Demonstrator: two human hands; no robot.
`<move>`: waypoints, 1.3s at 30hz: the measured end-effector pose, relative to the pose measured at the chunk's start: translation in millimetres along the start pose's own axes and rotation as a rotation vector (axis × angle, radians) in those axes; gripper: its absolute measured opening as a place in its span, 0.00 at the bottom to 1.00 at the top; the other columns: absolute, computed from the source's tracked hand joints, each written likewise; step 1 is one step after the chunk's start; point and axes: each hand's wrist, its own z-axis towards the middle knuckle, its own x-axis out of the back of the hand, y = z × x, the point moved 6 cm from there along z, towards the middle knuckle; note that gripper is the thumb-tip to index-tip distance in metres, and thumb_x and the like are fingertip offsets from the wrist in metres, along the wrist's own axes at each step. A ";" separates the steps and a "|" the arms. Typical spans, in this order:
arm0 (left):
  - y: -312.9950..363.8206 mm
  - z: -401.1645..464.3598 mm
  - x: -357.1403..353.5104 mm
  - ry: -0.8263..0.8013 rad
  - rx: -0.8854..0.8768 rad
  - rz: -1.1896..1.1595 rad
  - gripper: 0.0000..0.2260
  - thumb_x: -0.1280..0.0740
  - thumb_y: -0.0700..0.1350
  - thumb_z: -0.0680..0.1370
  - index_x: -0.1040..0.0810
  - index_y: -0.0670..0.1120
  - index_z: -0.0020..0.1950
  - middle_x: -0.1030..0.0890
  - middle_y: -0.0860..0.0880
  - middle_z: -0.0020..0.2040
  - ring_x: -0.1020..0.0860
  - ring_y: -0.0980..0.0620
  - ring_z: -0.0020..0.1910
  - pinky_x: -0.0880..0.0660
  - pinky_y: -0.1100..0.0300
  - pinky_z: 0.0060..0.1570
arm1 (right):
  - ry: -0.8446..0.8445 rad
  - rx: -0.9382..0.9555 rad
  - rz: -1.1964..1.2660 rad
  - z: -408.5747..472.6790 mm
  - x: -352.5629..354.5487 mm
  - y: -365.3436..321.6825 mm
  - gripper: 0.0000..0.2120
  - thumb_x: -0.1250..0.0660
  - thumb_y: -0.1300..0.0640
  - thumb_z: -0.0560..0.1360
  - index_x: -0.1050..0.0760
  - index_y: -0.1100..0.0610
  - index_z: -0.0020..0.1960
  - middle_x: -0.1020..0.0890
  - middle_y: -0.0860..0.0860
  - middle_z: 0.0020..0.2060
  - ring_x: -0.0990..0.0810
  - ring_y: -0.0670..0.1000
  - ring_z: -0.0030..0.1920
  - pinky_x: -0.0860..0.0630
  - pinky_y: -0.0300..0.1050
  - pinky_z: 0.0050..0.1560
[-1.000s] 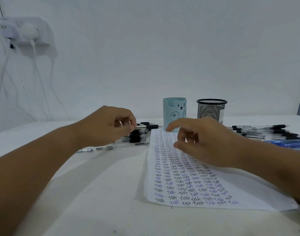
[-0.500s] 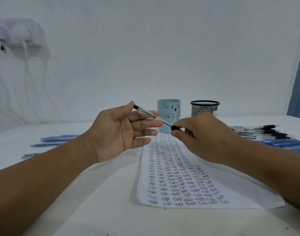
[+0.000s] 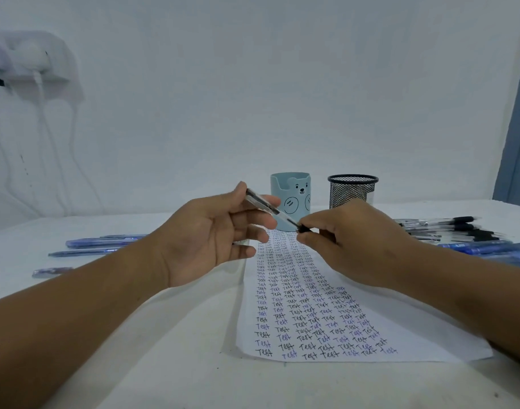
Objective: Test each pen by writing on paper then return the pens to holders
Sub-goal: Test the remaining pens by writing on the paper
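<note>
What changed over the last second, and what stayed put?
The left hand rose from the pens at the left with one pen; the right hand left the paper and now pinches the pen's black end. The paper, bear holder and mesh holder stayed put.

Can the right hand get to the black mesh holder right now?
Probably yes: the right hand is just in front of the mesh holder, nothing between, though it's pinching the pen.
</note>
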 end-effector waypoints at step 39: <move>-21.8 0.9 -19.3 -0.041 -0.171 1.148 0.05 0.28 0.54 0.75 0.16 0.61 0.51 0.18 0.60 0.51 0.21 0.59 0.56 0.27 0.65 0.53 | -0.166 -0.202 0.631 -19.3 -17.8 28.5 0.21 0.29 0.61 0.74 0.35 0.55 0.28 0.26 0.51 0.23 0.28 0.49 0.27 0.29 0.41 0.33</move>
